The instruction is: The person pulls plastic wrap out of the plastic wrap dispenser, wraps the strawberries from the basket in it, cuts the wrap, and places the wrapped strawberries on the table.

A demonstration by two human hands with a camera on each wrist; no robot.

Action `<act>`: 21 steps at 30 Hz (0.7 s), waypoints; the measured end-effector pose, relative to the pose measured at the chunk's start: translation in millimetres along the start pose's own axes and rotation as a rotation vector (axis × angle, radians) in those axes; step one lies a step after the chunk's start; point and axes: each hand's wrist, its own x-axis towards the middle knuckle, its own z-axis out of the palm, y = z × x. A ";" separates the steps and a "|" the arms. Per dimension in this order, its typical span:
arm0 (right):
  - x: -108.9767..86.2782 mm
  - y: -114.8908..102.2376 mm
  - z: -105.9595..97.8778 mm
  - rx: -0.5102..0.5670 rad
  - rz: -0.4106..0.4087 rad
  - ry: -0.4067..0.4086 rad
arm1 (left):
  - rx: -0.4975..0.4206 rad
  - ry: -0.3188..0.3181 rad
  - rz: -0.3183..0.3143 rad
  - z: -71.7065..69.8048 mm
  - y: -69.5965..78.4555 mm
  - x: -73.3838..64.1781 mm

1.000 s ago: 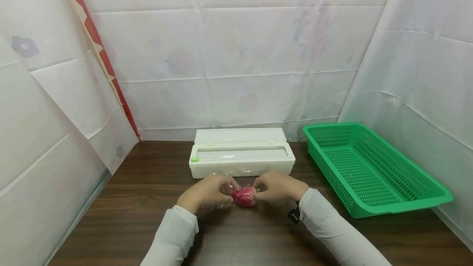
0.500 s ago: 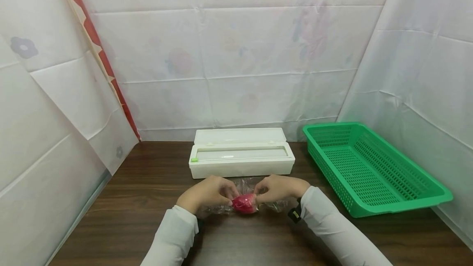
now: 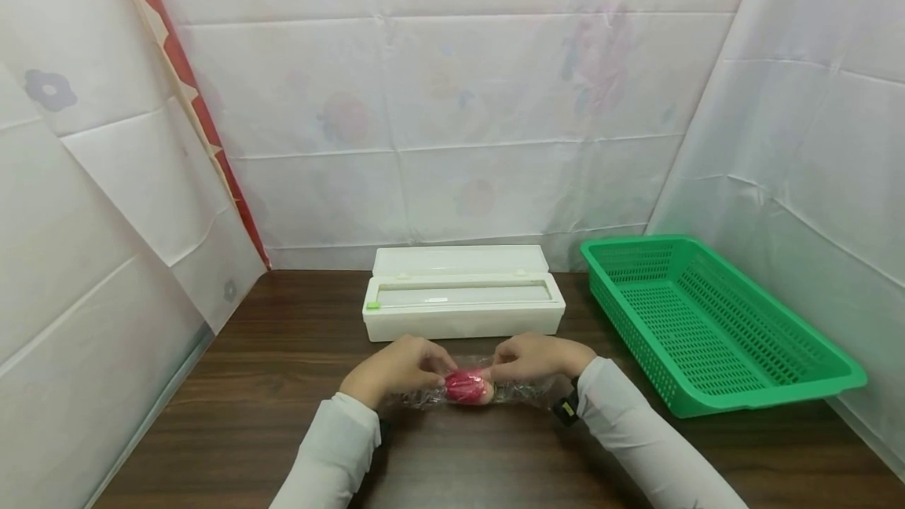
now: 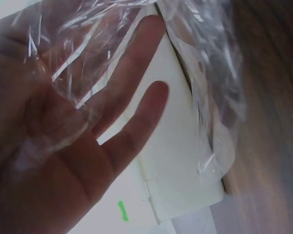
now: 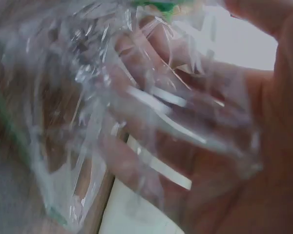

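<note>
A small rounded red thing (image 3: 465, 386) with a pale lower right end lies between the hands in the head view; it looks like a fruit, but its kind is unclear. Clear cling film (image 3: 523, 393) surrounds it, with loose crinkled ends sticking out at both sides. At its left end, the thumb and forefinger of my left hand (image 3: 397, 368) pinch it. My right hand (image 3: 539, 357) holds its upper right side with thumb and forefinger. Crumpled cling film (image 4: 210, 97) drapes over the left fingers in the left wrist view. More cling film (image 5: 151, 102) covers the right fingers and blurs them.
Just behind the hands stands a white cling film dispenser (image 3: 463, 324), its lid (image 3: 459, 260) raised and a green slider (image 3: 372, 305) at its left. A green plastic basket (image 3: 771, 399) sits to the right. The dark wooden table (image 3: 283, 383) meets white sheet walls.
The red thing has turned in the fingers and now shows its pale end at the lower right. It sits slightly nearer, and the cling film ends show more at both sides.
</note>
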 end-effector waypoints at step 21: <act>0.6 -12.5 16.1 -0.292 -0.183 0.289 | 0.052 0.051 -0.011 5.7 -7.3 4.1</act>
